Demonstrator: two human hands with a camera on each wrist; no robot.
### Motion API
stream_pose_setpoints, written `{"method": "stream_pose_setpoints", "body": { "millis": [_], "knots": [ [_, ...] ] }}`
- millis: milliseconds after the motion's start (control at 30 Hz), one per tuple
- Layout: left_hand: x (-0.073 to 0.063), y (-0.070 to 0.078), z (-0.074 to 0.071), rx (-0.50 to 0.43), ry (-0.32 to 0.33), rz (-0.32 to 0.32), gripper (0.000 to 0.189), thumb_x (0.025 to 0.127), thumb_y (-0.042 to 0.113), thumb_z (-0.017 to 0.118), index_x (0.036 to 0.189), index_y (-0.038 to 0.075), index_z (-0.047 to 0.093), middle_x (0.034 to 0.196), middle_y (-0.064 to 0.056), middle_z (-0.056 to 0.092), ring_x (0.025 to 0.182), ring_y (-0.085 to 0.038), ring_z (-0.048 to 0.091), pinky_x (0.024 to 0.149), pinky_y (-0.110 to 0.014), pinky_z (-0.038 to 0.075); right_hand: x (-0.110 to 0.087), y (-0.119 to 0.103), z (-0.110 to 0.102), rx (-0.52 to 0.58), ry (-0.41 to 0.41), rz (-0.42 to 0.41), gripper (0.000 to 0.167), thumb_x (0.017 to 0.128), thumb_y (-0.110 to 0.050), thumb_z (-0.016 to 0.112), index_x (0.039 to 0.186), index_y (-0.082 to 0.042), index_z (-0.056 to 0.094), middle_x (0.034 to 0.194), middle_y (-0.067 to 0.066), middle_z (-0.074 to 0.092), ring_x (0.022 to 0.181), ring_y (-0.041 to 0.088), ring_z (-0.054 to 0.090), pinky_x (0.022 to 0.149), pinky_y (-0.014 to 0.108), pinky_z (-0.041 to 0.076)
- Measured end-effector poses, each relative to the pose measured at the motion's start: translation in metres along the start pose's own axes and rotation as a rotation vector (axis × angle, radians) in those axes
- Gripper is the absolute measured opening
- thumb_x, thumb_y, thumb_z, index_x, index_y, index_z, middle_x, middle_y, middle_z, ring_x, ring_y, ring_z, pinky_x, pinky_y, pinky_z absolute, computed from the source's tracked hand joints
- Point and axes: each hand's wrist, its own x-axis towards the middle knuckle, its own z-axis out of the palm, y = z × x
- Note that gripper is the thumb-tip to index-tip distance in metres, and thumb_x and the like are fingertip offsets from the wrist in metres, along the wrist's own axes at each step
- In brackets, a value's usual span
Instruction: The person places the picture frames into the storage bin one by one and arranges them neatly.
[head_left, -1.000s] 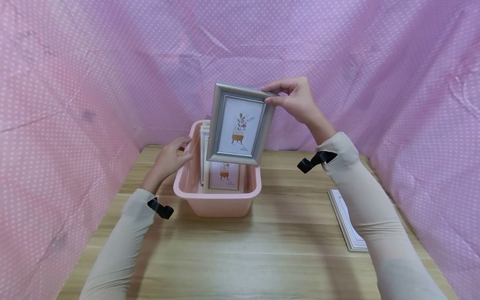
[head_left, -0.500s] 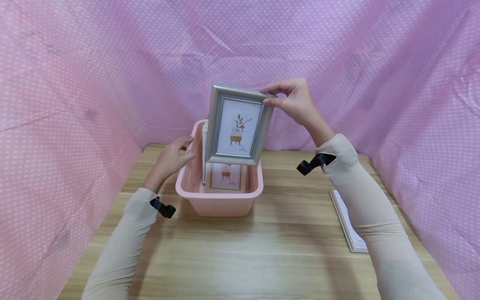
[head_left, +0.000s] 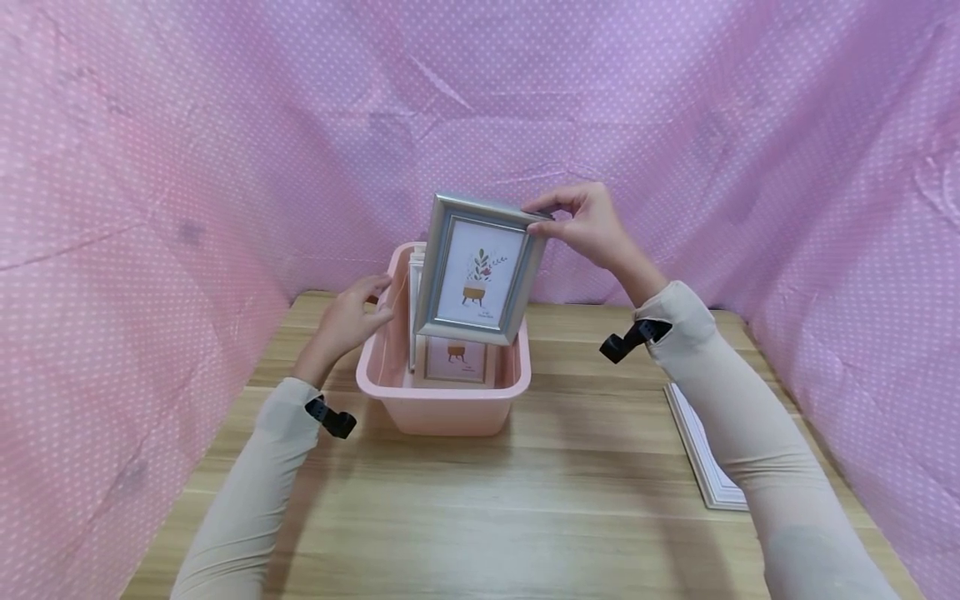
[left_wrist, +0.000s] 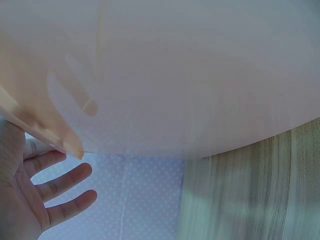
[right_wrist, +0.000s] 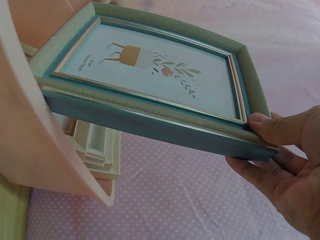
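Note:
My right hand (head_left: 588,221) pinches the top right corner of a silver-blue picture frame (head_left: 431,275), thumb on the front and fingers behind. The picture frame hangs slightly tilted over the pink plastic basin (head_left: 446,414), its print of a potted plant facing me. Beneath it, a cream picture frame (head_left: 456,385) leans inside the basin, partly hidden. White-edged frames (head_left: 413,312) stand along the basin's left inner side. At the basin's left rim is my left hand (head_left: 348,321); in the left wrist view its fingers (left_wrist: 70,181) are spread, some close against the rim.
A white picture frame (head_left: 701,450) lies flat on the wooden table (head_left: 480,517) at the right, partly under my right forearm. Pink dotted cloth (head_left: 525,100) hangs behind and on both sides. Black cameras sit on both wrists.
My right hand has lowered the silver-blue picture frame a little toward the basin. My left hand stays by the rim; the whole view has shifted slightly.

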Motion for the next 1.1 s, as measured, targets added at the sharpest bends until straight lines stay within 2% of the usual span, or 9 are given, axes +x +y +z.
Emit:
{"method": "stream_pose_setpoints", "body": {
  "millis": [233, 567, 867, 1100],
  "knots": [
    [0.0, -0.003, 0.0, -0.003, 0.013, 0.0, 0.062, 0.093, 0.023, 0.06, 0.152, 0.009, 0.048, 0.155, -0.014, 0.049, 0.125, -0.037, 0.059, 0.1, -0.057, 0.05, -0.003, 0.013, 0.003, -0.024, -0.071, 0.007, 0.022, 0.078, 0.005, 0.082, 0.1, 0.004, 0.078, 0.1, 0.017, 0.078, 0.084, -0.001, 0.07, 0.089, 0.021, 0.057],
    [0.001, -0.003, 0.002, -0.016, 0.016, -0.004, 0.061, 0.093, 0.024, 0.06, 0.152, 0.011, 0.048, 0.156, -0.013, 0.048, 0.126, -0.036, 0.058, 0.102, -0.058, 0.049, -0.013, 0.027, 0.011, 0.024, -0.155, 0.036, 0.023, 0.078, 0.007, 0.082, 0.1, 0.006, 0.077, 0.102, 0.019, 0.078, 0.085, 0.0, 0.07, 0.078, 0.015, 0.056],
    [0.001, -0.004, 0.001, -0.01, 0.012, -0.016, 0.061, 0.094, 0.026, 0.058, 0.153, 0.012, 0.047, 0.157, -0.012, 0.047, 0.127, -0.035, 0.057, 0.101, -0.058, 0.049, -0.017, 0.038, 0.012, 0.129, -0.162, 0.053, 0.025, 0.078, 0.011, 0.08, 0.102, 0.01, 0.075, 0.101, 0.011, 0.079, 0.086, 0.004, 0.072, 0.076, 0.019, 0.06],
    [0.002, -0.003, 0.001, -0.01, 0.006, -0.022, 0.061, 0.095, 0.026, 0.058, 0.153, 0.013, 0.047, 0.158, -0.011, 0.046, 0.131, -0.035, 0.055, 0.103, -0.06, 0.047, -0.02, 0.037, 0.02, 0.124, -0.199, 0.045, 0.023, 0.077, 0.011, 0.081, 0.099, 0.006, 0.077, 0.105, 0.021, 0.076, 0.095, 0.009, 0.073, 0.087, 0.02, 0.059]
  ]
}}
